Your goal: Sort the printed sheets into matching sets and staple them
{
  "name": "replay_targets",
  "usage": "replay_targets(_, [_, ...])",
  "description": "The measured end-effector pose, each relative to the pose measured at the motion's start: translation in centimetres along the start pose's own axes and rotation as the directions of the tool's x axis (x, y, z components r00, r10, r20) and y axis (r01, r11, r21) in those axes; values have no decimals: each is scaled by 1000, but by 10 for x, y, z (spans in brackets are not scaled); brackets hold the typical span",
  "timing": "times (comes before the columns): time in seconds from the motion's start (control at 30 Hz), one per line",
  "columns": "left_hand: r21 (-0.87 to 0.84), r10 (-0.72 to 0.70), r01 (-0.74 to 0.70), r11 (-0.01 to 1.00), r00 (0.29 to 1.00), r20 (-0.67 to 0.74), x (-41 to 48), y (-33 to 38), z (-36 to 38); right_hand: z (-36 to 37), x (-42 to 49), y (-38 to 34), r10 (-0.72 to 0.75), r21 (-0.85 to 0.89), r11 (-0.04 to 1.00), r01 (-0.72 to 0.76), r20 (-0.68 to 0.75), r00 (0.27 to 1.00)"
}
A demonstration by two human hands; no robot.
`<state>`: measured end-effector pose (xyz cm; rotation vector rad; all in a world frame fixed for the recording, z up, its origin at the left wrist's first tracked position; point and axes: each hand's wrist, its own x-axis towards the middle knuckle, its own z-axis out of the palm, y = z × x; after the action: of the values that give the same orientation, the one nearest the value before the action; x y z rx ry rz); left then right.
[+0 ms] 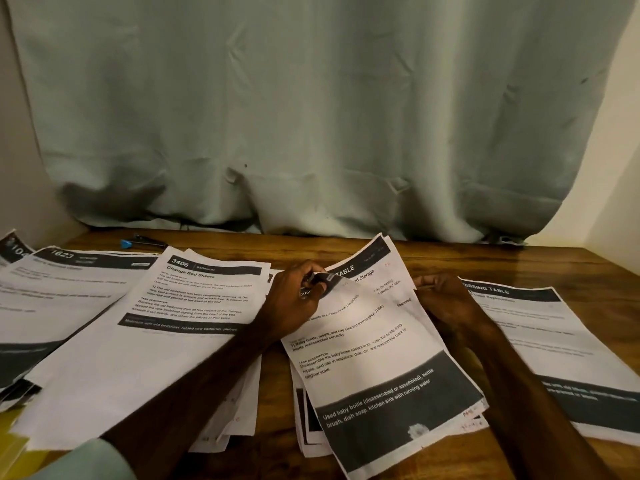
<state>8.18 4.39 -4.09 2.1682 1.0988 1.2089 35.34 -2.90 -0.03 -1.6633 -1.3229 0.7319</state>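
Observation:
Printed sheets lie in piles on a wooden table (433, 258). In the middle is a stack topped by a baby-bottle sheet (374, 344). My left hand (294, 299) pinches that sheet's top left corner and curls it up off the stack. My right hand (443, 296) rests on the stack's right edge, fingers curled at the paper's rim. A "Change Bed Sheets" pile (166, 323) lies to the left, a "1623" pile (52, 292) further left, and a "Dressing Table" pile (554, 348) to the right. A dark stapler with a blue end (140, 241) sits at the back left.
A grey-green curtain (311, 116) hangs behind the table down to its back edge. A yellow folder (14, 448) shows at the bottom left corner. A cream wall (616, 150) stands to the right.

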Motion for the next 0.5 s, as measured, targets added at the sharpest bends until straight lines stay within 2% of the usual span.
replay_targets(0.13, [19, 14, -16, 1000, 995, 97, -1, -1, 0, -3, 6, -1, -117, -40, 993, 112, -122, 986])
replay_targets(0.23, [60, -6, -4, 998, 985, 171, -2, -5, 3, -9, 9, -12, -191, -130, 976, 173, -138, 972])
replay_targets(0.33, [82, -27, 12, 997, 984, 177, -2, -2, 2, -22, 7, -35, -314, -316, 914, 254, -155, 937])
replay_targets(0.43, [39, 13, -19, 999, 986, 165, -3, -4, 0, -46, 2, -64, -457, -422, 850, 314, -297, 838])
replay_targets(0.5, [19, 24, -27, 999, 988, 150, -3, -4, -1, -65, -3, -80, -589, -463, 795, 392, -434, 681])
